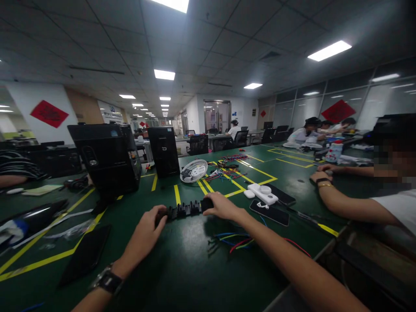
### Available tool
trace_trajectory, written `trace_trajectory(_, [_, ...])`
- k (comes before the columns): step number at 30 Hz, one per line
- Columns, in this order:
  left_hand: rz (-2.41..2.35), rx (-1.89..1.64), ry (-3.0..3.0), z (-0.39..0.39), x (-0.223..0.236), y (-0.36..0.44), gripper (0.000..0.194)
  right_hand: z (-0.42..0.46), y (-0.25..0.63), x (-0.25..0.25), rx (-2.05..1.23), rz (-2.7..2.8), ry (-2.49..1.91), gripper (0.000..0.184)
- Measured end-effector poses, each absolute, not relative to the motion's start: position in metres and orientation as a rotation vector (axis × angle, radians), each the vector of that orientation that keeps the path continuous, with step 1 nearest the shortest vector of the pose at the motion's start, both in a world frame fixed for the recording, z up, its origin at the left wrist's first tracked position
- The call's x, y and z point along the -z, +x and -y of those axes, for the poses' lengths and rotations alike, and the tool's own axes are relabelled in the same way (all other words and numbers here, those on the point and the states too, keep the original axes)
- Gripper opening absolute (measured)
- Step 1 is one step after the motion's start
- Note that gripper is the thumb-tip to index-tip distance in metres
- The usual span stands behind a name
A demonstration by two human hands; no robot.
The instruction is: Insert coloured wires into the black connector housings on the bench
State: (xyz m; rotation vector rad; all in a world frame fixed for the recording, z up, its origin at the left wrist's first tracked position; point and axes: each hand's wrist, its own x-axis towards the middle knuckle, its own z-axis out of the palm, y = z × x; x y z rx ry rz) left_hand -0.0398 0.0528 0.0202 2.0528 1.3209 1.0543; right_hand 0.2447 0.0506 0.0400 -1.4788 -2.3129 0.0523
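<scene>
A row of black, upright-pronged parts lies across the dark green table in front of me; its exact kind is too small to make out. At its left end, my left hand, with a watch on the wrist, has thumb and fingers closed around the last dark piece. My right hand grips a black block at the opposite end. Loose coloured wires lie just below my right forearm.
Beyond the row sit a white basket, a heap of wires and two black cases. Phones and a white charger lie to the right, near a co-worker's hands. Another phone is at left.
</scene>
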Motion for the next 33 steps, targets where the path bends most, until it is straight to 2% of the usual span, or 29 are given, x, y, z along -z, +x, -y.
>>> trace_trajectory(3, [-1.496,-0.884,2.465,-0.094,-0.01,-0.084,0.053,-0.086,0.266,-0.026,-0.054,2.337,-1.612,0.052])
trace_trajectory(8, [-1.56,-0.535,2.41,-0.132,0.02,-0.113,0.067,-0.122,0.258,-0.012,-0.151,2.427,-1.543,0.043])
trace_trajectory(15, [-1.639,-0.547,2.358,-0.132,0.019,-0.073,0.061,-0.136,0.268,-0.025,-0.15,2.409,-1.586,0.059])
trace_trajectory(17, [-1.655,-0.522,2.362,-0.133,0.012,-0.049,0.058,-0.125,0.284,-0.033,-0.092,2.353,-1.625,0.058])
trace_trajectory(23, [-1.527,-0.563,2.382,-0.131,-0.002,0.016,0.047,-0.025,0.324,-0.051,-0.029,2.373,-1.578,0.025])
trace_trajectory(28, [-1.414,-0.646,2.34,-0.106,-0.005,0.008,0.053,0.058,0.318,-0.054,-0.101,2.458,-1.48,0.024])
trace_trajectory(33, [-1.388,-0.909,2.143,-0.054,0.003,-0.028,0.058,0.046,0.301,-0.042,0.023,2.305,-1.818,0.025])
